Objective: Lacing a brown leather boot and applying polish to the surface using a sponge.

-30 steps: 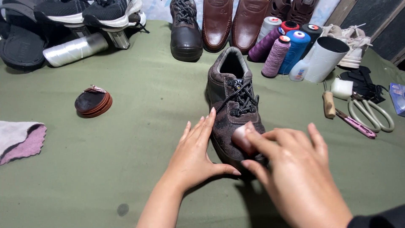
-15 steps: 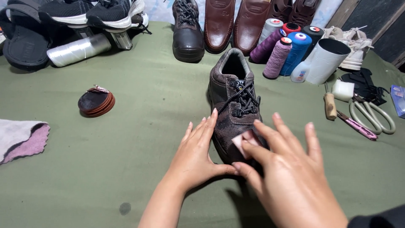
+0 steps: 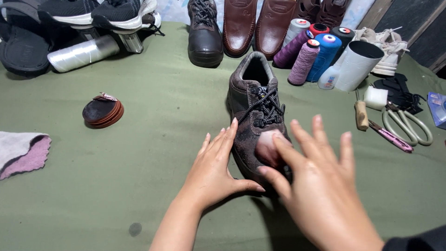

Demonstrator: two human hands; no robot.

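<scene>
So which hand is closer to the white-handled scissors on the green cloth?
Right. The right hand is over the brown shoe's toe, on the scissors' side; the left hand rests against the shoe's far side.

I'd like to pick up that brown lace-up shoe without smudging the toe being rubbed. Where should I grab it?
Probably at the open heel collar of the brown shoe, coming from the far side. It points away from both hands, stands clear, and its rim gives fingers an edge; the toe lies under the right hand.
</scene>
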